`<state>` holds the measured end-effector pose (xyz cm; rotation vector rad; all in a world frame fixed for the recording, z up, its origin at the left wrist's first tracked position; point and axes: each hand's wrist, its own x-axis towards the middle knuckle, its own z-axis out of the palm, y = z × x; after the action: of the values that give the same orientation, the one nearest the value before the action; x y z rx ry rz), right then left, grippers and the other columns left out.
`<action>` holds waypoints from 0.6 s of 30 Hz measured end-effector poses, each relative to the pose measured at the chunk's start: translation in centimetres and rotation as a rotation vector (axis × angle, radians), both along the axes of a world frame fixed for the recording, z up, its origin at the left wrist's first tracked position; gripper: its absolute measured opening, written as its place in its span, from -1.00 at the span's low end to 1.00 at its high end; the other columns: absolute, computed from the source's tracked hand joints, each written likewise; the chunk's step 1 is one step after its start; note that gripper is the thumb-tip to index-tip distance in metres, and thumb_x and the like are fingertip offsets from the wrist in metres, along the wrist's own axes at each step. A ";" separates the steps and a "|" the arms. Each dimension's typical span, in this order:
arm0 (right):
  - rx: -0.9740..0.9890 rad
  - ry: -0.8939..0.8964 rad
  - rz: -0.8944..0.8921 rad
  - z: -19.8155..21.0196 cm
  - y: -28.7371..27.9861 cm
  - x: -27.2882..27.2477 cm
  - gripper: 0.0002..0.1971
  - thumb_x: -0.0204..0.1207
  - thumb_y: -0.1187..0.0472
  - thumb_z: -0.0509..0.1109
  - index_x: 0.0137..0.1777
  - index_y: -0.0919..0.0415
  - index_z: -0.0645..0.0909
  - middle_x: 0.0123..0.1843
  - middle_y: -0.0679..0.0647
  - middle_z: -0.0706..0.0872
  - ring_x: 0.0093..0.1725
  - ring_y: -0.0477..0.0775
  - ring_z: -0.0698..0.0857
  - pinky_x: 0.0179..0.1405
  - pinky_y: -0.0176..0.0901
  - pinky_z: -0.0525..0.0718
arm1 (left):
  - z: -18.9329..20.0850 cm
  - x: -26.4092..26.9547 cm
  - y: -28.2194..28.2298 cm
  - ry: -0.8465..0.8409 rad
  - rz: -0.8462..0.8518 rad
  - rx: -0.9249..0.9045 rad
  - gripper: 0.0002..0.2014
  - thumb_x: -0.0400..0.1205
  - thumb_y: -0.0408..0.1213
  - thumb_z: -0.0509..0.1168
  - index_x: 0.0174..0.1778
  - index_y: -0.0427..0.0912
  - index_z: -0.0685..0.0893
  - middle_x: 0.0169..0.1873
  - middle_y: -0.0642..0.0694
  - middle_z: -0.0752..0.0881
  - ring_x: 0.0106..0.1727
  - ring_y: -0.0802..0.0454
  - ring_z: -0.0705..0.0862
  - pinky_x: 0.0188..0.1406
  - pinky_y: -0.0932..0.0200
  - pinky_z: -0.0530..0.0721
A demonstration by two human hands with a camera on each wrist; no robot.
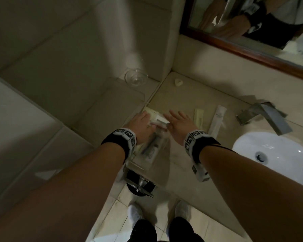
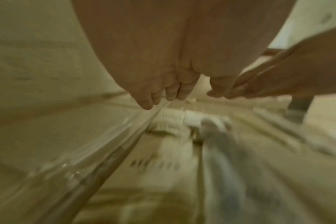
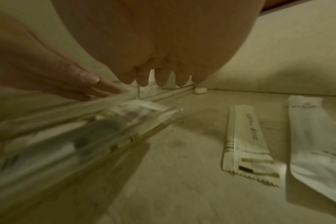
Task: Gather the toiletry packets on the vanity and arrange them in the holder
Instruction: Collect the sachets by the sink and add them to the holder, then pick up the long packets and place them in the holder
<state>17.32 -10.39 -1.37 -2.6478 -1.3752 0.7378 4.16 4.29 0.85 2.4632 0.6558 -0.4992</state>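
A clear acrylic holder lies along the vanity's left edge with several packets inside it. My left hand hovers over the holder's far end, and its straight fingers touch the rim. My right hand is beside it with its fingers spread and straight, holding nothing. To the right, a cream packet and a long white packet lie flat on the counter, also seen as the cream packet and the white packet in the right wrist view.
A white sink and a metal faucet are at the right. A glass bowl and a small white lump sit near the back corner. A mirror hangs above. A bin stands on the floor below.
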 end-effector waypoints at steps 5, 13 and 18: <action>0.156 0.214 -0.418 4.5 -0.7 1.8 -0.52 0.80 0.05 0.01 0.71 -0.03 0.24 0.71 0.10 0.31 0.67 0.22 0.31 0.65 0.03 0.27 | 4.5 1.4 0.5 -0.172 0.303 -0.252 -0.40 0.76 0.18 -0.02 0.67 -0.04 0.33 0.66 -0.08 0.34 0.64 -0.12 0.34 0.59 -0.01 0.27; 0.371 0.173 -0.675 12.3 -6.3 2.8 -0.56 0.77 0.01 0.15 0.61 0.06 0.45 0.55 0.16 0.56 0.55 0.19 0.50 0.59 -0.09 0.36 | 9.5 5.8 -0.2 -0.372 0.491 -0.554 -0.03 0.31 0.54 0.04 0.45 -0.11 0.59 0.39 -0.15 0.65 0.36 -0.21 0.64 0.42 -0.22 0.56; 0.363 0.066 -0.755 16.6 -11.8 3.7 -0.54 0.77 -0.05 0.11 0.61 0.04 0.45 0.56 0.14 0.55 0.56 0.21 0.49 0.60 -0.04 0.36 | 14.7 7.1 -4.7 -0.451 0.576 -0.837 -0.67 0.73 0.09 0.17 -0.19 -0.06 0.56 -0.23 0.00 0.59 -0.27 -0.03 0.59 -0.27 0.10 0.60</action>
<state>21.06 -22.19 15.18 -2.5037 -0.3583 0.4156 11.27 -0.38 15.52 1.4346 0.7265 0.0337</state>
